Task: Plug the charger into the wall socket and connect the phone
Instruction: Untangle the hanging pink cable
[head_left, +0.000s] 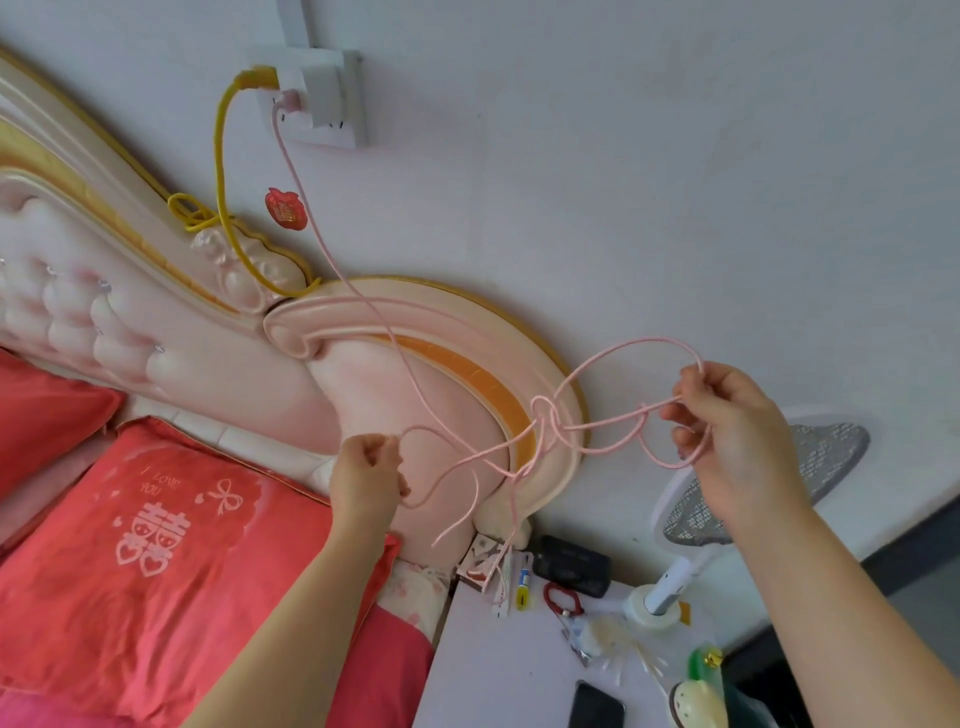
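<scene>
A white charger (323, 96) sits plugged into the wall socket (332, 127) at the upper left. From it a pink cable (332, 265) runs down across the headboard to a tangled knot (548, 418) between my hands. My left hand (366, 475) pinches one loop of the cable. My right hand (727, 426) holds several loops on the other side of the knot. The cable's free end hangs toward the nightstand. A dark phone (595, 706) lies face up on the white nightstand (498, 670), apart from the cable.
A yellow cable (221, 171) hangs from the same socket onto the pink headboard (447, 332). Red pillows (156, 545) lie at the left. The nightstand holds a black box (574, 564), small boxes, a tape roll (652, 608) and a racket-shaped swatter (753, 493).
</scene>
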